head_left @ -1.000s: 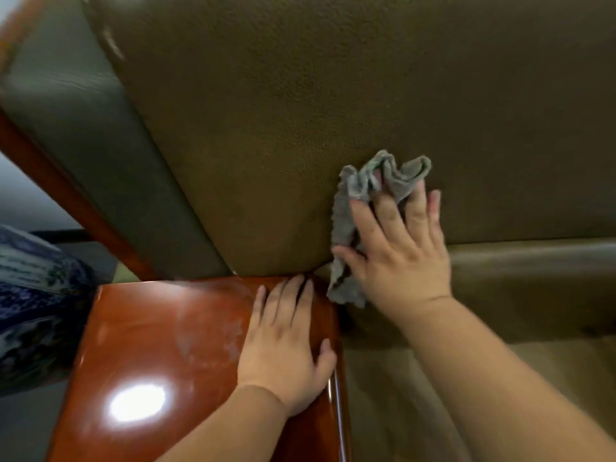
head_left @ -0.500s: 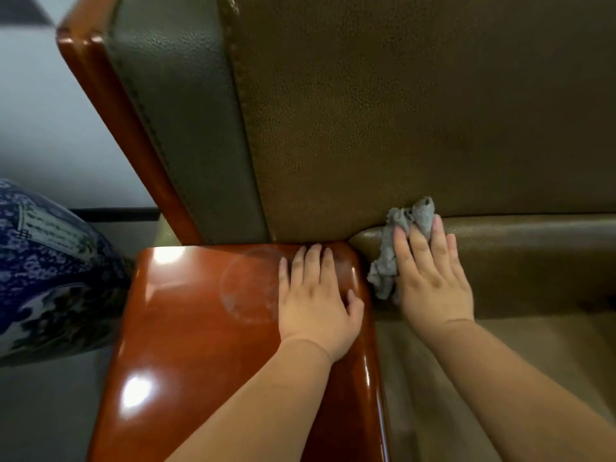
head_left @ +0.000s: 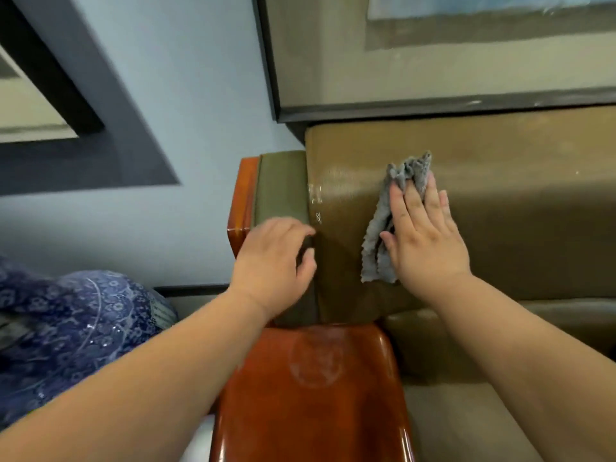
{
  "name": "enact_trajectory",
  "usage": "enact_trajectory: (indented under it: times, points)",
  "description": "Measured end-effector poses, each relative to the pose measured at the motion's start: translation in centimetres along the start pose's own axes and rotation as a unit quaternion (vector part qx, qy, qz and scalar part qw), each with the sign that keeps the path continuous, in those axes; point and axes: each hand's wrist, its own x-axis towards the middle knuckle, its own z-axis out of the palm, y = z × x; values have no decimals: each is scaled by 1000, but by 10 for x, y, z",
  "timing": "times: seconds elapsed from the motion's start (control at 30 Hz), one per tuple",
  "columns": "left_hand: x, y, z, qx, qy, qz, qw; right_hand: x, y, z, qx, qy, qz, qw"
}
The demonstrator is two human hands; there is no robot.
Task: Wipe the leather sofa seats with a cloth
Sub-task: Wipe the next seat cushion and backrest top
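Your left hand [head_left: 273, 261] grips the near left edge of the sofa backrest [head_left: 500, 201], fingers curled round its corner, bracing. To its right, your right hand [head_left: 423, 241] presses the gray cloth [head_left: 383, 221] flat against the backrest, fingers straight and close together. The step in hand appears to be wiping the backrest's upper left part. Next, sweep rightward, keeping even pressure. The cloth is crumpled and bunched, protruding beyond the fingertips and left of the palm. The leather looks brown and grained.
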Motion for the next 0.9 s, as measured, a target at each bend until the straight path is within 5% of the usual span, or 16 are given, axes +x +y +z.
enact_trajectory:
  times: [0.07,0.27,0.47,0.63,0.77,0.9]
  points:
    - [45,-7,-32,7,14,-15,1000,22,0,-18,15,-19,-10,1000]
    - [110,-55,-10,68,-165,-79,981,98,-5,-23,46,-93,-36,994]
    - [94,-70,47,76,-104,-92,987,88,-25,9,42,5,33,999]
    - [95,-68,39,65,-96,-91,989,49,-73,13,24,-27,-17,999]
    - [97,-70,40,63,-104,-95,988,99,-85,10,-8,-39,-95,995]
    - [96,-72,44,69,-104,-90,988,159,-100,6,53,-81,-27,995]
